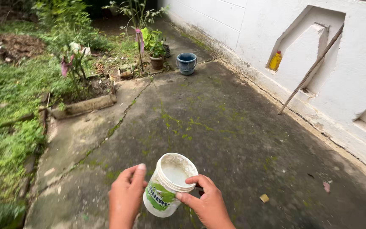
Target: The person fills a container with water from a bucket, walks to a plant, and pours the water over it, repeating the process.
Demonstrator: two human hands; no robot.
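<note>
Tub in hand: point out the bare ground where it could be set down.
Both hands, left and right, grip the tub. The concrete between it and the blue bucket is bare. More bare ground runs right to the stick. Crowded: pots and plants beside the bucket.

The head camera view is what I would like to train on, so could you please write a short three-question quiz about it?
1. True or false: both hands grip the white tub.
2. What stands nearest the potted plant? A) blue bucket B) yellow bottle C) leaning stick
3. Does the tub have a lid on?

Key: 1 true: left hand and right hand hold its sides. 2 A. 3 No, open.
</note>
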